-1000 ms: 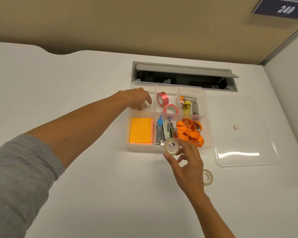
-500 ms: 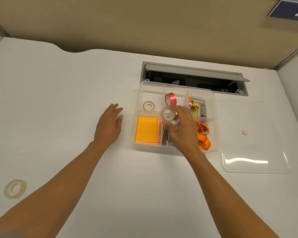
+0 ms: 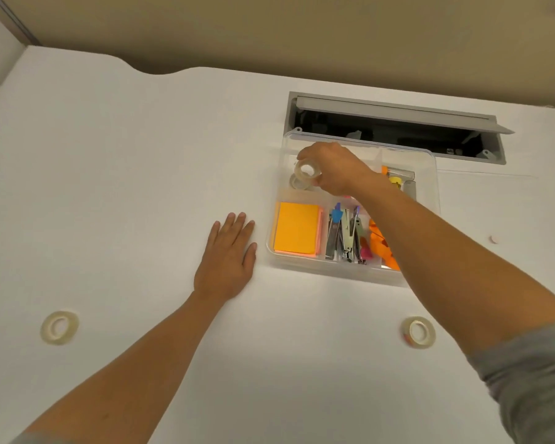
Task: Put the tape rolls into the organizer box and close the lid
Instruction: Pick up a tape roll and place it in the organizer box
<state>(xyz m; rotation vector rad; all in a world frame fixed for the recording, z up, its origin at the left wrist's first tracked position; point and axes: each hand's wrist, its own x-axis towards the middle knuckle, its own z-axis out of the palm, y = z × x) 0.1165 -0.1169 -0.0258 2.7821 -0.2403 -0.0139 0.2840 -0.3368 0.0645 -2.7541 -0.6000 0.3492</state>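
Observation:
A clear organizer box (image 3: 270, 241) sits on the white desk, lid off. My right hand (image 3: 335, 169) is over its far-left compartment, shut on a clear tape roll (image 3: 306, 170), just above another tape roll (image 3: 297, 184) lying in that compartment. My left hand (image 3: 228, 257) lies flat and open on the desk just left of the box. Two more tape rolls lie loose on the desk: one at the near left (image 3: 59, 327), one at the near right (image 3: 417, 332). My right arm hides the red tape rolls in the box.
The box also holds an orange sticky-note pad (image 3: 297, 233), staplers (image 3: 346, 235) and orange clips (image 3: 380, 245). Behind it is an open grey cable hatch (image 3: 391, 131) in the desk. The clear lid (image 3: 494, 238) lies right of the box, barely visible.
My right hand carried the clear tape roll from the box's middle to over its far-left compartment. My left hand settled flat beside the box. The view shifted, showing the near-right roll.

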